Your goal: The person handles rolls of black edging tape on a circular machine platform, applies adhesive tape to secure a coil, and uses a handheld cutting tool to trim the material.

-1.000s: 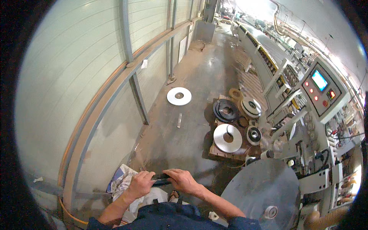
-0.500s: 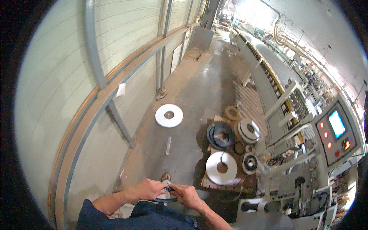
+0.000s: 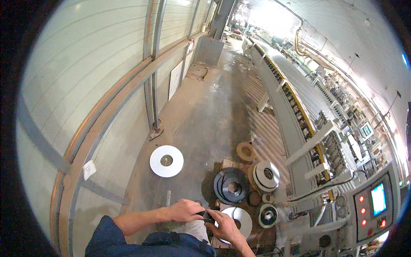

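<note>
On my right runs the long edge-banding machine (image 3: 299, 115), far left on the floor lies a white tape disc (image 3: 166, 161), and near my waist my left hand (image 3: 184, 210) and right hand (image 3: 224, 226) pinch together one small black object (image 3: 206, 215).

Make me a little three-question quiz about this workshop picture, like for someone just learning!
1. True or false: the white disc by the wall lies flat on the floor.
2. What do the left hand and right hand hold between them?
A. a small dark object
B. a yellow cup
3. What colour is the wound roll right of the disc?

Key: 1 true; 2 A; 3 dark grey-blue.
</note>
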Demonstrator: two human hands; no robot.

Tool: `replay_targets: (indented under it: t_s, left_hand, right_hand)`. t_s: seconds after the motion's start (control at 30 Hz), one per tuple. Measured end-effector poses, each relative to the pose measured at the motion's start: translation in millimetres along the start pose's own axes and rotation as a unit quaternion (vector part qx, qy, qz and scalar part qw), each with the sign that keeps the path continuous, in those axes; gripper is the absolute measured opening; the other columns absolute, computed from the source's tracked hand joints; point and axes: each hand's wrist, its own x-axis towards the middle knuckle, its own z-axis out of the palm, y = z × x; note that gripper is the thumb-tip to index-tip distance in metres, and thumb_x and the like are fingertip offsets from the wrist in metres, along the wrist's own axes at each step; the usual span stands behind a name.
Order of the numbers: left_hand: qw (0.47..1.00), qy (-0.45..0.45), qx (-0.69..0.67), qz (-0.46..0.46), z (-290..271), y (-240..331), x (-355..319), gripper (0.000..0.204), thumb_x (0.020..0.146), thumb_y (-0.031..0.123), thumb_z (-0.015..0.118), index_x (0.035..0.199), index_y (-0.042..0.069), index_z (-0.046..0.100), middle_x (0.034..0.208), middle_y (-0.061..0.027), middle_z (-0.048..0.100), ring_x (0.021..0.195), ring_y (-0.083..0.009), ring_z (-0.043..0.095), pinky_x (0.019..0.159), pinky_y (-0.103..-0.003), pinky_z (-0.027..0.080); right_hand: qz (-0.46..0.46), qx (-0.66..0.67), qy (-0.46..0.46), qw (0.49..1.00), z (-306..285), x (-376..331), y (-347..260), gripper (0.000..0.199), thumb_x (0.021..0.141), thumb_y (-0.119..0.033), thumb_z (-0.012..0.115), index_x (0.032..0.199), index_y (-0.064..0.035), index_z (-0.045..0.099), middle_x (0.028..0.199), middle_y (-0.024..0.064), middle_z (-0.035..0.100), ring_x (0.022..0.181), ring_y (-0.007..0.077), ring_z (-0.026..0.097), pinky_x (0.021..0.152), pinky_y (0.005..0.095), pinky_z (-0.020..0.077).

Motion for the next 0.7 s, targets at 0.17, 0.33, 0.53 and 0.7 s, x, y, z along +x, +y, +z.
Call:
replay_targets:
  t_s: [0.17, 0.33, 0.53, 0.7]
  left_hand:
    - [0.997, -0.054, 0.054, -0.017, -27, -97, 88, 0.039, 0.088, 0.041, 0.065, 0.105, 0.006, 0.065, 0.091, -0.0123, 0.067, 0.083, -0.0336, 0.067, 0.071, -0.042, 0.054]
    - [0.989, -0.063, -0.037, -0.125, -101, -149, 172, 0.042, 0.088, 0.042, 0.067, 0.11, 0.006, 0.067, 0.101, -0.015, 0.068, 0.09, -0.0327, 0.067, 0.076, -0.04, 0.054]
    - [0.957, 0.082, -0.097, -0.261, -136, -242, 249, 0.03, 0.091, 0.033, 0.066, 0.09, 0.004, 0.072, 0.082, -0.0162, 0.069, 0.077, -0.0326, 0.068, 0.068, -0.04, 0.052]
    - [0.925, 0.134, -0.138, -0.329, -158, -341, 323, 0.038, 0.096, 0.039, 0.059, 0.087, 0.004, 0.07, 0.072, -0.0181, 0.065, 0.067, -0.0352, 0.064, 0.06, -0.04, 0.05]
  right_hand:
    - [0.054, 0.085, -0.03, 0.994, -18, 104, 95, 0.037, 0.087, -0.026, 0.072, 0.116, -0.0053, 0.066, 0.102, 0.0189, 0.069, 0.093, 0.0379, 0.067, 0.075, 0.0419, 0.054]
    - [0.018, 0.141, -0.081, 0.986, -69, 232, 157, 0.04, 0.086, -0.027, 0.073, 0.117, -0.0032, 0.064, 0.107, 0.0174, 0.067, 0.098, 0.0377, 0.066, 0.079, 0.0397, 0.0542]
    - [-0.041, 0.082, -0.092, 0.992, -95, 370, 216, 0.044, 0.08, -0.017, 0.078, 0.118, -0.0051, 0.059, 0.111, 0.0144, 0.065, 0.096, 0.0337, 0.067, 0.08, 0.0394, 0.0547]
    - [-0.117, 0.054, 0.007, 0.992, -96, 476, 297, 0.031, 0.082, -0.016, 0.076, 0.11, -0.0077, 0.064, 0.104, 0.0118, 0.066, 0.086, 0.0327, 0.067, 0.072, 0.0401, 0.0559]
